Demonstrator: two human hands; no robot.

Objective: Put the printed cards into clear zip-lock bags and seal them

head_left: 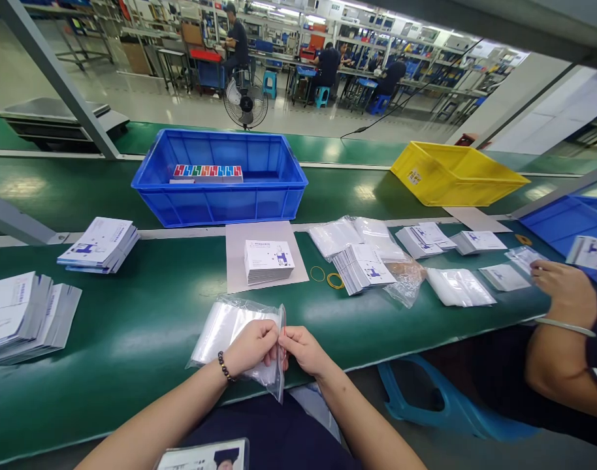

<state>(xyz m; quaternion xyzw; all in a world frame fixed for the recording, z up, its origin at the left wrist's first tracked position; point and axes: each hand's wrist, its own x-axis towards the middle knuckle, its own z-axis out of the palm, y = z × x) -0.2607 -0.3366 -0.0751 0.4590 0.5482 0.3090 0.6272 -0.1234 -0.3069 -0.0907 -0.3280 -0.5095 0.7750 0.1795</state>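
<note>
Both my hands pinch the mouth of one clear zip bag at the near edge of the green table. My left hand, with a bead bracelet on the wrist, lies over a stack of clear plastic bags. My right hand grips the same bag's edge from the right, fingertips touching the left hand's. A stack of white printed booklets rests on a grey card just beyond the bags.
A blue bin and a yellow bin stand farther back. Booklet stacks lie left. More booklets, bags and rubber bands lie right, where a co-worker's hand rests.
</note>
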